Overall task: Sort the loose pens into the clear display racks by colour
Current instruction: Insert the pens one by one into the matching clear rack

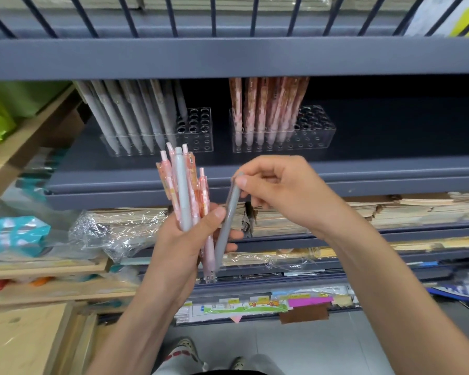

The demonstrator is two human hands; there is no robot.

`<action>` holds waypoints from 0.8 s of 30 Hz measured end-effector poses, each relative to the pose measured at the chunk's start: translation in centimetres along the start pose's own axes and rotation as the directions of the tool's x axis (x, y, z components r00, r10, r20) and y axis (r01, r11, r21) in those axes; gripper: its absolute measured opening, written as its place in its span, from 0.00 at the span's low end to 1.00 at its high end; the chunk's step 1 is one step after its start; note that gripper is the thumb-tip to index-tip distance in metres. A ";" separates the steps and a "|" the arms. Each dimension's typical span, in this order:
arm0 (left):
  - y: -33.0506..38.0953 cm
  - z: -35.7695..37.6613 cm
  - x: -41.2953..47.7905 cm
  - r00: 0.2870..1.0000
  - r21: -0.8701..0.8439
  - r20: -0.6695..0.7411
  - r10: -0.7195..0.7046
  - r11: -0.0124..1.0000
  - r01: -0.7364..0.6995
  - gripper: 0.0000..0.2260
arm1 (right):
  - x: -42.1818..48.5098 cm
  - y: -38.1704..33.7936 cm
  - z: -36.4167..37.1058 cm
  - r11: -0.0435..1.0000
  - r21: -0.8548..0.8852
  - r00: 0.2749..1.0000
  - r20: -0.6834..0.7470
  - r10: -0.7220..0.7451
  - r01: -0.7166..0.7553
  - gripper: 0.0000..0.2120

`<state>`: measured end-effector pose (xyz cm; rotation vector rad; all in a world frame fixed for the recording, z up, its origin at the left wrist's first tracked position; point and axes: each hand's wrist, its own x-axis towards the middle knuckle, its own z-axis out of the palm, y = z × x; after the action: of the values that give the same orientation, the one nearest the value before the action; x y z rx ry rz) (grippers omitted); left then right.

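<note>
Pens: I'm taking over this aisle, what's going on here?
A person is sorting pens. Their left hand grips a bunch of mostly pink pens; the right hand pinches the top of one grey pen. The left rack holds grey pens, the right rack pink ones, both with free holes.

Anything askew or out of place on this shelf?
The grey pens in the left rack lean sharply leftward rather than standing upright, and crumpled plastic wrap lies loose below them. Nothing looks damaged.
</note>
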<state>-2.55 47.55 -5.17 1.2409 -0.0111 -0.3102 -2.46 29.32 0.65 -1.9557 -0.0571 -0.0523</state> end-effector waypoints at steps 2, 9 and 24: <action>0.0 -0.4 0.1 1.000 0.003 -0.010 -0.003 1.000 0.003 0.11 | 0.4 0.0 -0.2 0.996 0.073 0.991 -0.128 -0.032 0.042 0.06; 0.2 -2.2 0.4 0.994 0.004 -0.066 0.089 0.996 -0.089 0.09 | 1.1 -0.7 2.7 0.971 0.237 0.989 -0.147 -0.004 0.039 0.05; 1.5 -7.1 0.0 0.981 -0.011 -0.168 0.099 0.995 -0.102 0.18 | 7.8 -3.6 6.1 0.970 -0.110 0.810 -0.535 -0.240 0.215 0.07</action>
<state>-0.98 54.57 -6.10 1.2392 0.0732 -0.1174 5.17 36.50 2.19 -1.9007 0.0887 -0.7781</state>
